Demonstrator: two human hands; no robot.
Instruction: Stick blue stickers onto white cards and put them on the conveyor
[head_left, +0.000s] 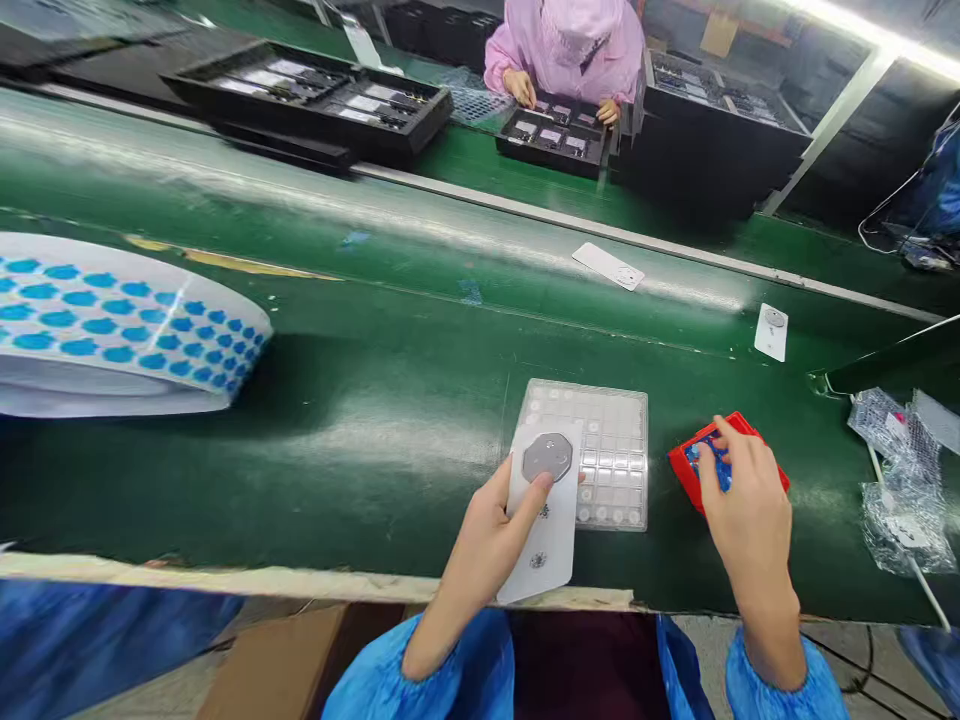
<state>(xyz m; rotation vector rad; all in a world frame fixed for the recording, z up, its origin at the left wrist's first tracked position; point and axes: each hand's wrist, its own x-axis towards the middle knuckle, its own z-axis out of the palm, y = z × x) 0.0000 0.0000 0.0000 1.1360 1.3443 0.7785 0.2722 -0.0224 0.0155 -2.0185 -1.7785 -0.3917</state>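
My left hand (495,530) is closed on a flat white panel (553,560), its thumb lying on the panel's grey octagonal disc (547,457). Two small dark printed marks show below the disc. Partly behind the panel, a clear plastic tray (619,450) with a grid of small compartments and several round white pieces lies on the bench. Over a small red tray (752,428) to the right is my right hand (742,495). Its fingers are bent, with thumb and forefinger apart above small blue pieces (709,455); no held piece can be made out.
A large white roll with blue prints (127,320) lies at left. Two more white panels rest on the green conveyor belt (420,235). Crumpled clear wrap (904,500) sits at right. Across the belt, a person in pink (570,40) handles a black tray (555,150).
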